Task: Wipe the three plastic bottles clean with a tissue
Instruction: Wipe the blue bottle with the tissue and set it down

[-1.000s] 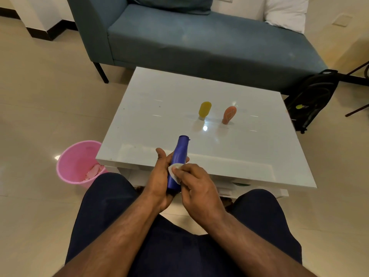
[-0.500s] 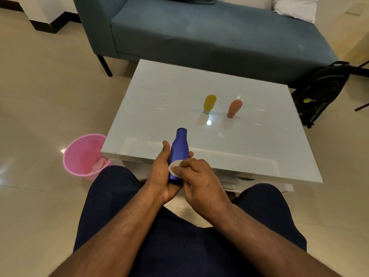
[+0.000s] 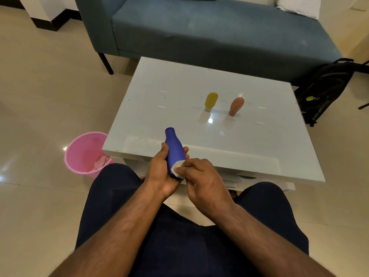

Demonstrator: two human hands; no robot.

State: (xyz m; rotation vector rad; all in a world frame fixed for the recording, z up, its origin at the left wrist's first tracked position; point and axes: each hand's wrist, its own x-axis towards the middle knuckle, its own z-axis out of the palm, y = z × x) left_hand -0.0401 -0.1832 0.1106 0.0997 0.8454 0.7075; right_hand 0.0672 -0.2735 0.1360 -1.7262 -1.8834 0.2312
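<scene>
- Tissue [image 3: 178,170], a small white wad, is pinched in the curled fingers of the right hand [image 3: 201,176] and pressed against the lower body of the blue bottle [image 3: 174,150].
- The blue bottle is gripped around its lower body by the left hand [image 3: 159,172], thumb on the near side and fingertips showing past the far side; it is held above the lap, neck tilted away over the near edge of the table [image 3: 259,156].
- For a thorough wipe, the bottle would best be turned gradually in the left hand while the tissue is drawn along its length, so that the shoulder and neck are covered as well as the base.
- Pressure should be kept light; the wad is small and could bunch up or slip from the fingertips.
- The part hidden under the left palm would be missed unless the grip is shifted.
- Farther out on the table, the yellow bottle [image 3: 211,99] and the orange bottle [image 3: 236,106] stand apart from each other; whether they have been wiped cannot be told.
- A pink bin [image 3: 79,148] sits on the floor left of the table, suited to the used tissue.
</scene>
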